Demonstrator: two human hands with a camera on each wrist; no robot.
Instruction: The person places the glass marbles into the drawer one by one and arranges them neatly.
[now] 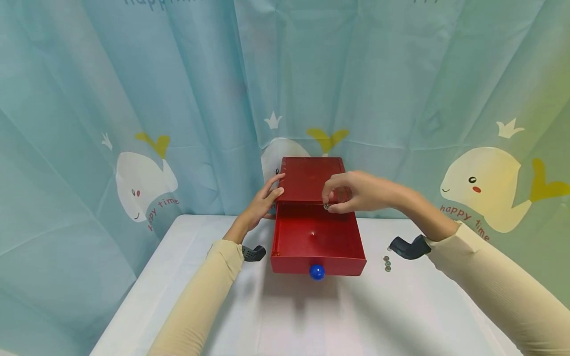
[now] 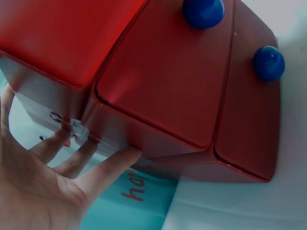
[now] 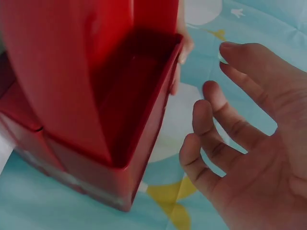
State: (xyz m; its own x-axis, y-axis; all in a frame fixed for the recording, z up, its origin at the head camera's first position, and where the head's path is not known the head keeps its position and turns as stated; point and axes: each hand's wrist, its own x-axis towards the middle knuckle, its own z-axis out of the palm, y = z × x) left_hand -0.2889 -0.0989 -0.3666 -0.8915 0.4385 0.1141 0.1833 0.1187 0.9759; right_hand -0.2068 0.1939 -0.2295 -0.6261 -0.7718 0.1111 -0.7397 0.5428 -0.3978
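We pinch a small round piece (image 1: 326, 206) over the open drawer (image 1: 294, 240).
Our right hand (image 1: 361, 190) grips it between fingertips; our left (image 1: 256, 210), fingers spread, touches the red cabinet (image 1: 307, 178) near the table's (image 1: 303, 331) far edge.

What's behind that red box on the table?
A blue curtain printed with a white whale. In the head view, the red box covers part of the whale; anything lower behind it is hidden.

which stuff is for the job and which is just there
Likely in the job:
red cabinet, touched by the left hand
open drawer
small piece pinched in the right hand
loose small pieces

Just surroundings:
whale curtain
white table
black wrist gear
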